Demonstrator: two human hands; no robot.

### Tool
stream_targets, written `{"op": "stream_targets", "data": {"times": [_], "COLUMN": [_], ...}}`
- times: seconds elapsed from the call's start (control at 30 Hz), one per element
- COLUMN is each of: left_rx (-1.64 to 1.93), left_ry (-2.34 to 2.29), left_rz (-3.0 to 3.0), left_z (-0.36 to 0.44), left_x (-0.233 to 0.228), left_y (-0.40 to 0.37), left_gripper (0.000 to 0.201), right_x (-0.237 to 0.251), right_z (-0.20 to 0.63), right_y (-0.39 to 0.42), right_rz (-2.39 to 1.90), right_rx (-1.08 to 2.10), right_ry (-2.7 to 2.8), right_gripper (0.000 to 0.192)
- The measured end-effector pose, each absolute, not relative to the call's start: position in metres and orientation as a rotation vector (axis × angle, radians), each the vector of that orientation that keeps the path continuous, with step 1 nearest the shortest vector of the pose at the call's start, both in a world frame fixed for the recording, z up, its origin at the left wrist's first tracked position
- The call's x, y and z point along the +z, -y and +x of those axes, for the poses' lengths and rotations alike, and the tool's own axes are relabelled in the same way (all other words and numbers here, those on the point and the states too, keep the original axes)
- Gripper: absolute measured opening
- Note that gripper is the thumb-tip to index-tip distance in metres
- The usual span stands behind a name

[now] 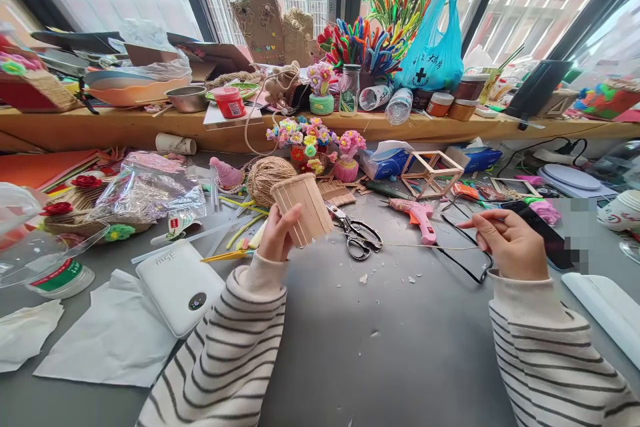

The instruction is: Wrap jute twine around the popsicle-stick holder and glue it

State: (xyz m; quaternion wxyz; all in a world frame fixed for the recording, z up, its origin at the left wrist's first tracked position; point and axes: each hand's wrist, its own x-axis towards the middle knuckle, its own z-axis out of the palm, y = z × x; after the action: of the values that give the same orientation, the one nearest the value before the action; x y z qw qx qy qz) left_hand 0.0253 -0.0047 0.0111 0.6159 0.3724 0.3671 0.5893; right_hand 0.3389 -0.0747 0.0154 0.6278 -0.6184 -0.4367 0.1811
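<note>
Clutter crowds the grey bench [360,347] under bright windows. Left hand [277,235] grips a round popsicle-stick wooden cup [303,208], tilted above it; right hand [505,241] apparently pinches thin jute twine [425,246].

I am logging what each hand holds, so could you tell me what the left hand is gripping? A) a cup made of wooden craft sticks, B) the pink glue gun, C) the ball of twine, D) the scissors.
A: the left hand is wrapped around the craft-stick cup, lifted above the table, while the scissors, glue gun and ball of twine lie untouched.
</note>
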Motion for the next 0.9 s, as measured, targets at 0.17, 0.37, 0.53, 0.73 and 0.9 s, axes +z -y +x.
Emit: {"op": "stream_targets", "data": {"times": [0.17, 0.37, 0.53, 0.73, 0.9], "left_rx": [1.21, 1.027, 0.95, 0.952, 1.03], "left_ry": [-0.874, -0.838, -0.912, -0.921, -0.961], "left_rz": [0.951, 1.008, 1.117, 1.12, 1.082], "left_z": [0.031, 0.041, 0.041, 0.042, 0.045], "left_x": [-0.005, -0.015, -0.011, -0.012, -0.01], "left_y": [0.04, 0.069, 0.077, 0.078, 0.082], "left_gripper": [0.061, 0.06, 0.069, 0.07, 0.082], "right_x": [0.026, 0.034, 0.034, 0.036, 0.037], "right_z": [0.288, 0.242, 0.226, 0.219, 0.21], "right_y": [0.075, 0.087, 0.094, 0.095, 0.094], "right_rz": [-1.293, -1.084, -1.032, -1.007, -0.997], "right_rx": [0.352, 0.246, 0.232, 0.144, 0.067], "right_ry": [1.332, 1.71, 1.81, 1.89, 1.924], "right_gripper": [0.015, 0.005, 0.014, 0.018, 0.018]}}
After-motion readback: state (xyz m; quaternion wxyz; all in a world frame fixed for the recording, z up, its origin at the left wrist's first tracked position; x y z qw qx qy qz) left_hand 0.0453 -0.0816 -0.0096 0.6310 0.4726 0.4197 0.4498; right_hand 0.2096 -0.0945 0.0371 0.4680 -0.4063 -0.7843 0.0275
